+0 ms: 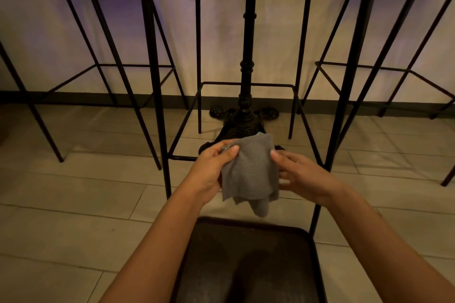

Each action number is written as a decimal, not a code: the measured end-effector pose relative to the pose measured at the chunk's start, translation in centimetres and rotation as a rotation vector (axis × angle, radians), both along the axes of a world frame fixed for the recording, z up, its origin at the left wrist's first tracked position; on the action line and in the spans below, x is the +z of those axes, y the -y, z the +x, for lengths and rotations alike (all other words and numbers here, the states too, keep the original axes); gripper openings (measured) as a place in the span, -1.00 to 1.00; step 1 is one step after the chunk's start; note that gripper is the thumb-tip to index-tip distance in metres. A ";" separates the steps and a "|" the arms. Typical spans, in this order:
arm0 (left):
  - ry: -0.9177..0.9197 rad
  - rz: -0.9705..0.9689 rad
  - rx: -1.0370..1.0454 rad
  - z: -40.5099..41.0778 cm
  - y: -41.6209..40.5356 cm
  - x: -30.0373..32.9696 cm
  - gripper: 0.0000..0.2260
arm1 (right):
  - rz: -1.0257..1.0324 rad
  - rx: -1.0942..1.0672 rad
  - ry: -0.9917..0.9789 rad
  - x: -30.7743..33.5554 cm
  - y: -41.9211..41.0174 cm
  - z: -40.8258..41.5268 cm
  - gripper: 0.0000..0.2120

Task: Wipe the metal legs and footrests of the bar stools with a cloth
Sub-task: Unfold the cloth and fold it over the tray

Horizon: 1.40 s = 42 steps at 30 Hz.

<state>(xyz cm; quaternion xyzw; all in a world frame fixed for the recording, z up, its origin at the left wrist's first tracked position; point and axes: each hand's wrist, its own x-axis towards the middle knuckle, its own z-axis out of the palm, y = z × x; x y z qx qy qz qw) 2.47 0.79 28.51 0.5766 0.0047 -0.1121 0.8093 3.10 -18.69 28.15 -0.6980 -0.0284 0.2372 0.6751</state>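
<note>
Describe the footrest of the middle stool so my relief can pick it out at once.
Start at the ornate black table pedestal rising at the centre of the wall. The middle stool stands right in front of it, and its footrest is the thin black rectangle ringing the pedestal. Unlike the side stools' footrests, it sits just behind the grey cloth held in both hands.

The room is dim and warm, an amber cast over everything I see. The wall (270, 39) ahead is the brightest area, with a faint purple tinge at upper left. Against it the stool legs (157, 76) read as black silhouettes with no surface detail. My wide lens bows straight lines outward near the edges. The dark seat (246, 265) below me shows only a dull sheen. My forearms look soft, slightly blurred.
</note>
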 end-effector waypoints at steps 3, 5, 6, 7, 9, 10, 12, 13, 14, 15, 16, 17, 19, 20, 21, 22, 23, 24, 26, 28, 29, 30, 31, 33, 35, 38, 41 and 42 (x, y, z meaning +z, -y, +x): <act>-0.037 -0.037 -0.002 0.1 -0.3 -0.6 -0.83 | 0.074 0.001 -0.034 -0.7 -0.3 -0.3 -0.58; -0.063 -0.006 0.009 0.1 -0.6 -1.1 -0.80 | 0.096 -0.018 -0.030 -0.8 -0.4 -0.5 -0.64; -0.078 0.022 0.009 0.1 -0.8 -1.3 -0.77 | 0.098 -0.030 -0.019 -0.9 -0.3 -0.6 -0.67; -0.093 0.058 -0.001 0.1 -1.1 -1.7 -0.75 | 0.090 -0.040 -0.004 -1.0 -0.3 -0.7 -0.70; -0.124 0.159 -0.047 0.0 -1.6 -2.4 -0.72 | 0.072 -0.049 0.013 -1.5 -0.3 -0.9 -0.74; -0.141 0.221 -0.077 0.0 -1.8 -2.7 -0.70 | 0.060 -0.052 0.011 -1.8 -0.3 -1.0 -0.76; -0.172 0.319 -0.124 -0.2 -2.2 -3.5 -0.65 | 0.017 -0.047 0.001 -2.3 -0.2 -1.2 -0.77; -0.177 0.341 -0.142 -0.3 -2.3 -3.8 -0.64 | 0.005 -0.040 -0.011 -2.8 -0.1 -1.2 -0.76; -0.170 0.337 -0.165 -0.5 -2.4 -4.2 -0.65 | 0.003 -0.030 -0.027 -3.2 0.0 -1.2 -0.75; -0.161 0.309 -0.186 -0.7 -2.4 -4.7 -0.64 | 0.009 -0.020 -0.050 -3.7 0.1 -1.3 -0.73; -0.158 0.270 -0.198 -0.9 -2.5 -5.2 -0.63 | 0.021 -0.018 -0.079 -4.3 0.3 -1.3 -0.70; -0.163 0.236 -0.200 -1.1 -2.6 -5.8 -0.62 | 0.032 -0.023 -0.112 -5.1 0.5 -1.4 -0.69; -0.178 0.208 -0.185 -1.4 -2.7 -7.3 -0.66 | 0.028 -0.049 -0.171 -6.9 0.6 -1.5 -0.70; -0.182 0.210 -0.165 -1.5 -2.7 -8.0 -0.68 | 0.014 -0.065 -0.193 -7.9 0.5 -1.7 -0.72; -0.189 0.215 -0.133 -1.7 -2.6 -8.8 -0.70 | -0.005 -0.085 -0.209 -9.0 0.4 -1.8 -0.74; -0.208 0.211 -0.092 -1.8 -2.4 -9.7 -0.69 | -0.022 -0.106 -0.220 -10.0 0.2 -2.0 -0.77; -0.243 0.190 -0.047 -2.0 -2.3 -10.6 -0.66 | -0.034 -0.127 -0.230 -11.0 -0.1 -2.2 -0.80; -0.283 0.158 -0.009 -2.1 -2.2 -11.6 -0.62 | -0.032 -0.149 -0.245 -12.0 -0.4 -2.4 -0.83; -0.335 0.096 0.021 -2.6 -2.4 -13.7 -0.57 | 0.020 -0.204 -0.311 -14.2 -1.0 -2.7 -0.84; -0.355 0.083 -0.028 -3.0 -2.7 -15.9 -0.51 | 0.101 -0.258 -0.391 -16.3 -1.4 -2.9 -0.80; -0.363 0.095 -0.068 -3.2 -2.8 -16.9 -0.48 | 0.144 -0.284 -0.430 -17.3 -1.5 -3.0 -0.79; -0.375 0.109 -0.104 -3.4 -2.8 -17.8 -0.45 | 0.181 -0.304 -0.463 -18.2 -1.7 -3.3 -0.78; -0.397 0.122 -0.118 -3.5 -2.6 -18.7 -0.42 | 0.203 -0.316 -0.486 -18.8 -1.8 -3.5 -0.78; -0.472 0.099 -0.061 -3.7 -2.1 -20.7 -0.36 | 0.224 -0.324 -0.513 -19.9 -2.2 -4.1 -0.81; -0.611 -0.016 0.052 -3.9 -1.9 -22.8 -0.31 | 0.259 -0.337 -0.535 -20.6 -2.6 -4.4 -0.83; -0.797 -0.201 0.023 -4.6 -1.9 -25.4 -0.42 | 0.289 -0.343 -0.555 -21.7 -3.3 -4.4 -0.83; -0.877 -0.171 -0.072 -5.4 -1.7 -27.1 -0.65 | 0.293 -0.349 -0.573 -22.8 -3.9 -4.2 -0.83; -0.859 -0.144 -0.065 -5.5 -1.6 -27.7 -0.69 | 0.287 -0.355 -0.570 -23.2 -4.0 -4.2 -0.83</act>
